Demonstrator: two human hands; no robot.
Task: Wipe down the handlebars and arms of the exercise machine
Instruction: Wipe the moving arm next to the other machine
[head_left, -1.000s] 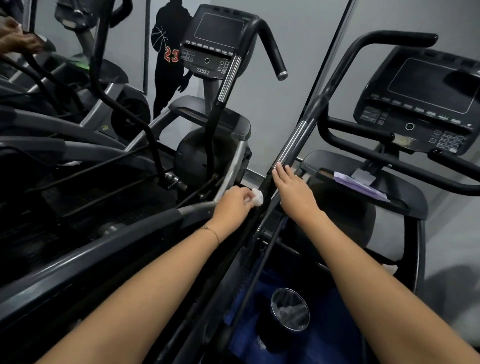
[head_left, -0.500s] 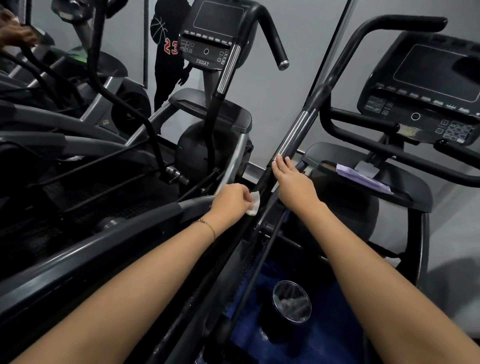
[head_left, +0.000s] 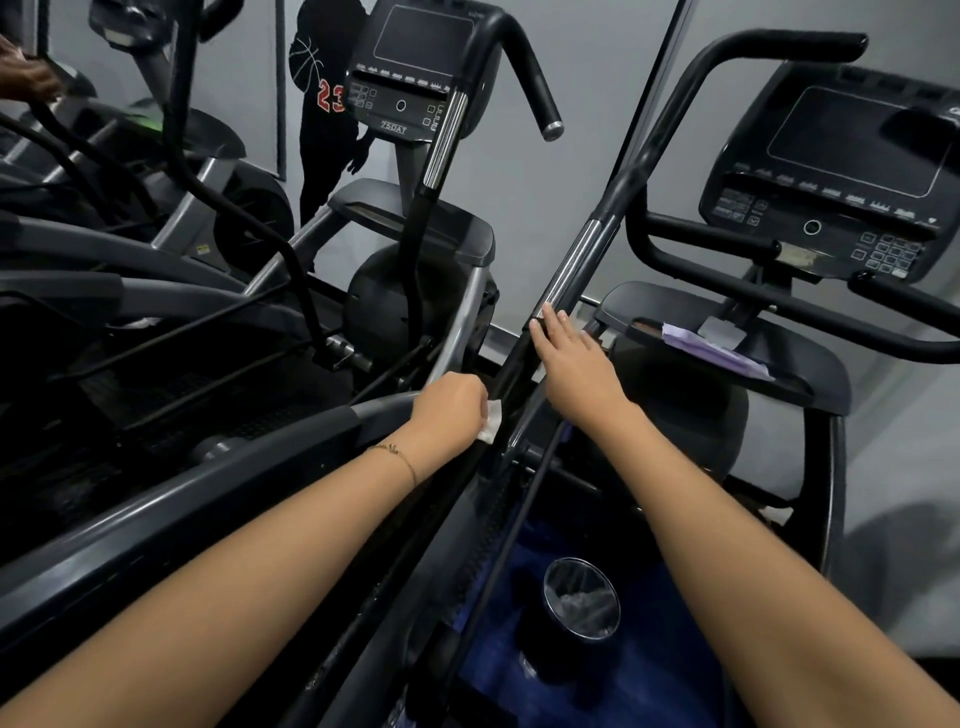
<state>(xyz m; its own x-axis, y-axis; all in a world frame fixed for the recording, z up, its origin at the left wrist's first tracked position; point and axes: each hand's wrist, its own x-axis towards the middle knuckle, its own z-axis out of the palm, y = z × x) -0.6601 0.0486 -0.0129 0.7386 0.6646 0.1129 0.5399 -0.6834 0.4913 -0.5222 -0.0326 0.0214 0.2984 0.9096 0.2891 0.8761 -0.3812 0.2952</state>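
Left hand (head_left: 449, 402) is curled around a small white wipe (head_left: 492, 420), pinching it against the lower black stretch of the elliptical's moving arm (head_left: 631, 176). A thin bracelet (head_left: 395, 454) sits on that wrist. Right hand (head_left: 576, 364) lies higher on the same arm with its fingers straight and flat, the fingertips just below the chrome sleeve (head_left: 571, 265); it grasps nothing.

The arm runs diagonally up and ends in a bent black grip beside the machine's console (head_left: 841, 171). A purple sheet of paper (head_left: 711, 348) rests on the tray below that console. Crowding the left hand from the left is the neighbouring machine's own upright handlebar (head_left: 421, 234), with its console (head_left: 415, 67) above. Between the forearms, low down, stands a dark cup (head_left: 579, 603) with a shiny round top. A basketball-player decal (head_left: 322, 104) marked 23 is on the wall.
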